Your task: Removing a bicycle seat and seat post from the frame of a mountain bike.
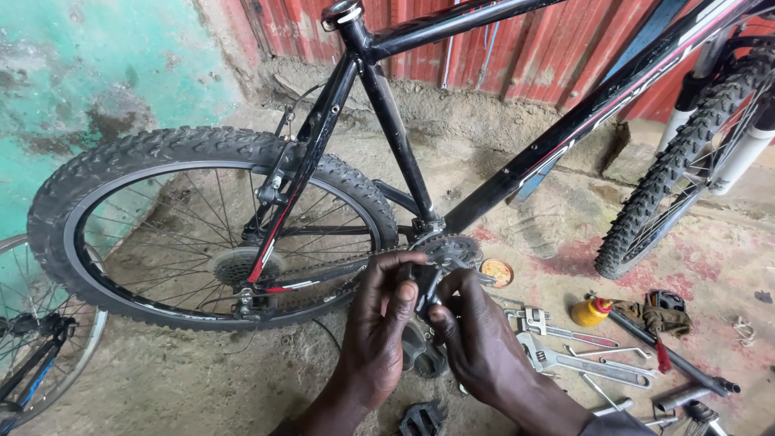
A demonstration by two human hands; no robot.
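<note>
A black bicycle frame [387,113] stands in front of me, its rear wheel [161,161] at the left and front wheel [686,161] at the right. Both my hands work at the chainring and crank [448,249] in the middle. My left hand [379,323] grips the dark crank arm [425,284] from the left, fingers curled over it. Against the same crank arm from the right presses my right hand [476,339]. A black pedal [424,359] hangs just below, partly hidden between my hands.
On the ground at the right lie adjustable wrenches [581,363], a yellow oil bottle [591,311], a rag [658,315], metal tubes [686,396] and a small open tin [496,272]. Another pedal [422,420] lies near my wrists. A second bicycle wheel [32,347] stands at far left.
</note>
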